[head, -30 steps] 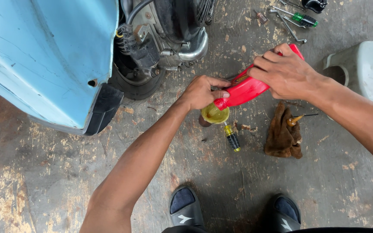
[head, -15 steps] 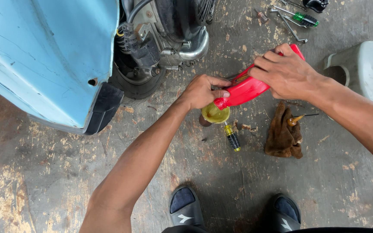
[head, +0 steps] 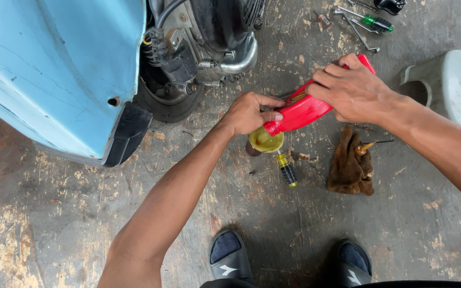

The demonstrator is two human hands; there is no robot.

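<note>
Left hand: the left hand (head: 249, 113) is curled at the neck of the red bottle (head: 301, 109), thumb and fingertips pinched right by the mouth, just above the small yellow cup (head: 265, 141); whether it also steadies the cup I cannot tell.
Right hand: the right hand (head: 354, 89) is wrapped over the upper, rear part of the red bottle, fingers closed around its body, holding it off the floor.
Where the bottle is: in the air between both hands, over the concrete floor (head: 54, 213), beside the blue scooter (head: 54, 64) and its engine (head: 209, 37).
Long axis: runs from upper right to lower left in the head view, base high near the right hand, mouth low at the left hand.
Which way it points: the mouth aims down and left into the yellow cup, almost touching its rim.
Doing the pour well: a shallow tilt from the right hand seems best, with the left hand keeping the mouth centred over the cup, since the cup is small and looks nearly full.
Risk: a sudden lift of the base would likely spill onto the floor.
Nearby: a yellow-handled screwdriver (head: 286, 169) lies just beside the cup, a brown rag (head: 350, 165) to its right, a green-handled tool (head: 375, 22) and wrenches farther off, a pale plastic stool (head: 454, 85) at the right edge.
Feet: two dark sandals (head: 230, 256) at the bottom.
</note>
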